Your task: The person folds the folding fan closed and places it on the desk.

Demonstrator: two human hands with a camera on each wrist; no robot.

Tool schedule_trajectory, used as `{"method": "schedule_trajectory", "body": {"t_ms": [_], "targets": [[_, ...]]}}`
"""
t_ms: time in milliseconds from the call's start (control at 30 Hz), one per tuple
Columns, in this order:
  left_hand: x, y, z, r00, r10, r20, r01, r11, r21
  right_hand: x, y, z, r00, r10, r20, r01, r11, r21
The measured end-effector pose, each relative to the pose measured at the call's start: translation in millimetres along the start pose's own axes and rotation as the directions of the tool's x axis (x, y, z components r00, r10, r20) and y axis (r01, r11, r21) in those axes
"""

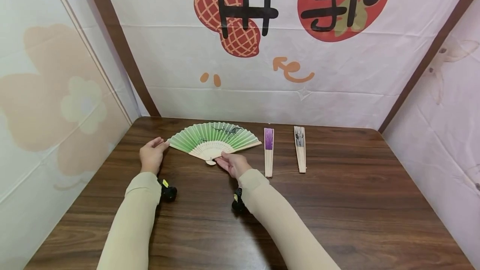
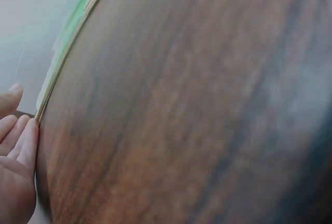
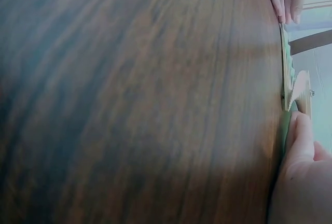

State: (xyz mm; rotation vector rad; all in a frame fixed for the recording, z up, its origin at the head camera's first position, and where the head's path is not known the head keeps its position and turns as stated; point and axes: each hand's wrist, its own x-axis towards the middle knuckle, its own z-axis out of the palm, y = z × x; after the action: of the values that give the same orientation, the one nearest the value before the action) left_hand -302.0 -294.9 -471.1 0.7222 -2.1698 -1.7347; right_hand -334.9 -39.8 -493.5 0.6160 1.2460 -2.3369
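A green folding fan (image 1: pixel 211 136) with a dark printed pattern and pale ribs is spread wide near the table's far side. At its left tip is my left hand (image 1: pixel 151 156); in the left wrist view the fingertips touch the tip of the fan's edge stick (image 2: pixel 52 86), and the thumb stands apart from them. My right hand (image 1: pixel 233 164) pinches the fan near its pivot end, thumb on top and fingers below. The right wrist view shows that hand (image 3: pixel 301 167) beside the pivot end, with the fan seen almost edge-on.
Right of the spread fan, a folded purple fan (image 1: pixel 268 151) and a folded grey-patterned fan (image 1: pixel 300 149) lie on the brown wooden table (image 1: pixel 337 211). Printed cloth walls (image 1: pixel 168 53) rise behind and at both sides. A black wrist camera (image 1: pixel 168 192) sits by the left cuff.
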Motion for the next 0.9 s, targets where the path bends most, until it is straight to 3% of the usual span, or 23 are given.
{"method": "schedule_trajectory", "body": {"t_ms": [100,200,333,467,700,900], "targets": [[-1.8,0.4,-0.2,1.0,-0.018,-0.019,0.017,0.999,-0.031,40.1,11.0,-12.3,0.998,-0.007,0.055,0.006,1.0,0.026],[-3.2,0.5,-0.9,0.998,-0.052,-0.032,0.049,0.996,-0.071,40.2,10.3,-12.4,0.999,0.001,0.048,-0.002,1.0,0.023],[-7.0,1.9,-2.5,0.995,-0.091,-0.04,0.085,0.988,-0.127,-27.8,-8.1,4.2,1.0,0.003,-0.005,-0.003,1.0,0.017],[-10.7,2.3,-5.8,0.99,-0.13,-0.06,0.113,0.966,-0.232,-67.1,-18.5,8.5,0.999,0.018,0.031,-0.019,0.999,0.032],[-18.6,7.1,-10.8,0.987,-0.141,-0.081,0.093,0.899,-0.428,-56.2,-12.7,3.1,0.998,-0.037,0.06,0.04,0.999,-0.034],[-28.3,17.6,-6.3,0.992,-0.1,-0.078,0.04,0.83,-0.557,-67.7,-20.5,-7.0,0.995,-0.089,0.046,0.091,0.995,-0.034]]}}
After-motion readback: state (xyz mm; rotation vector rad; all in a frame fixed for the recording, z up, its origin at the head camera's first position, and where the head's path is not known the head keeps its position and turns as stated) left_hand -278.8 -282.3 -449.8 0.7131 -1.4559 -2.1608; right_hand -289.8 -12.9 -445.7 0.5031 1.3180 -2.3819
